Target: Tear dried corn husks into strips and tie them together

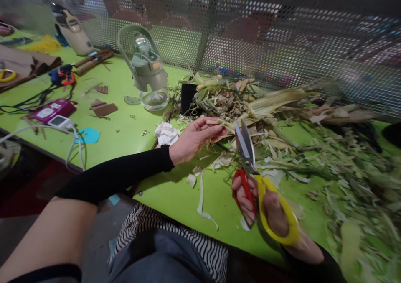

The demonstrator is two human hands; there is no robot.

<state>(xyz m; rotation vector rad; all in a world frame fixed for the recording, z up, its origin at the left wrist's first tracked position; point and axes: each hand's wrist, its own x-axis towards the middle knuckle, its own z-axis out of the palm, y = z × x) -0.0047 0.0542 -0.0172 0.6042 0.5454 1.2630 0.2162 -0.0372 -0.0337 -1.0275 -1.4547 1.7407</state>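
My left hand [199, 136] is closed, its thumb and fingers pinching a pale strip of corn husk [216, 123]. In my right hand [247, 205] is a pair of scissors [245, 145] with one red and one yellow handle. Their blades point away from me and look slightly parted, to the right of my left hand. Behind both hands lies a heap of dried corn husks [269, 101], with some long pale leaves on top. Small cut scraps and a thin curled strip [202, 195] rest on the green table [178, 203] in front of me.
A crumpled white tissue [166, 133] lies left of my left hand, and a dark phone [187, 99] leans at the heap. Farther left stand a water bottle [150, 72] and a purple device [54, 110] with cables. Husk shreds [354, 178] cover the right side; a perforated metal screen [200, 28] runs behind.
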